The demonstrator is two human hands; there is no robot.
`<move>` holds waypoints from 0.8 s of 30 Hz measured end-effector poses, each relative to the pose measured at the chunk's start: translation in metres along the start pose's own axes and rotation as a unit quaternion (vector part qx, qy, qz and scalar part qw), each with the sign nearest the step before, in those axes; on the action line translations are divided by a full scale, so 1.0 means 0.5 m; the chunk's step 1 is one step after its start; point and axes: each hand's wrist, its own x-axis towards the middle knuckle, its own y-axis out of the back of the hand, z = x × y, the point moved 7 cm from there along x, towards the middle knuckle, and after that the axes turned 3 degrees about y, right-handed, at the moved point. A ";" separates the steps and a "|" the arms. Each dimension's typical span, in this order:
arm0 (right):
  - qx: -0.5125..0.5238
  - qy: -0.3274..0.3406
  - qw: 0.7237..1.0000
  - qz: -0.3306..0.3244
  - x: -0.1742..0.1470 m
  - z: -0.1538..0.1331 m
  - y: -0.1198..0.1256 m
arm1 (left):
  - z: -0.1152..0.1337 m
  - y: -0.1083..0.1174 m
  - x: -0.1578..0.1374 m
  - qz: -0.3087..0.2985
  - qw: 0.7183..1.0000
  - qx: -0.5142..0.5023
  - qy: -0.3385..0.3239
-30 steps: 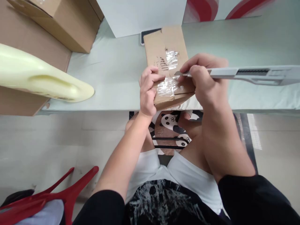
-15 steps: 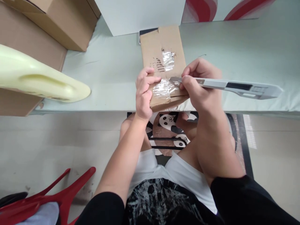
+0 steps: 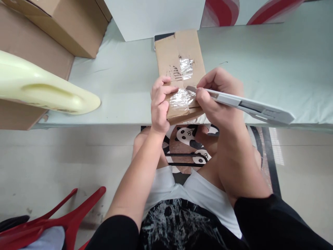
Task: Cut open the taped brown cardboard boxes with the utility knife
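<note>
A small cardboard box [image 3: 169, 52] lies near the front edge of the table, with clear tape [image 3: 180, 99] across its top and a second shiny patch of tape [image 3: 186, 68] farther back. My left hand [image 3: 160, 104] grips the box's left side, fingers resting over the top. Pinched in my right hand [image 3: 221, 93] is a grey-white utility knife [image 3: 255, 106]. Its blade tip meets the box top at the tape's far edge; whether it has pierced the cardboard I cannot tell.
Larger cardboard boxes [image 3: 75, 27] and a pale yellow, rounded object [image 3: 52, 86] are at the left. A white panel [image 3: 156, 17] stands behind the box, with a dark flat object [image 3: 163, 36] at its foot. A red chair [image 3: 75, 211] is at lower left.
My right hand has shifted slightly left, and the knife's handle end has swung toward me and left. The blade tip has moved a little left. My left hand and the box stay nearly still.
</note>
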 end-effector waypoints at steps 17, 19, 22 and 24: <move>-0.052 0.010 0.999 0.013 -0.008 -0.013 0.008 | 0.047 0.001 0.000 0.069 0.997 0.019 -0.009; -0.053 0.010 0.998 0.012 -0.006 -0.012 0.008 | 0.052 0.001 0.000 0.064 0.998 0.020 -0.008; -0.060 0.008 0.998 0.014 -0.003 -0.011 0.008 | 0.055 0.001 0.000 0.054 0.998 0.021 -0.005; -0.066 0.008 0.998 0.013 -0.002 -0.011 0.009 | 0.053 0.000 -0.001 0.050 0.998 0.023 0.000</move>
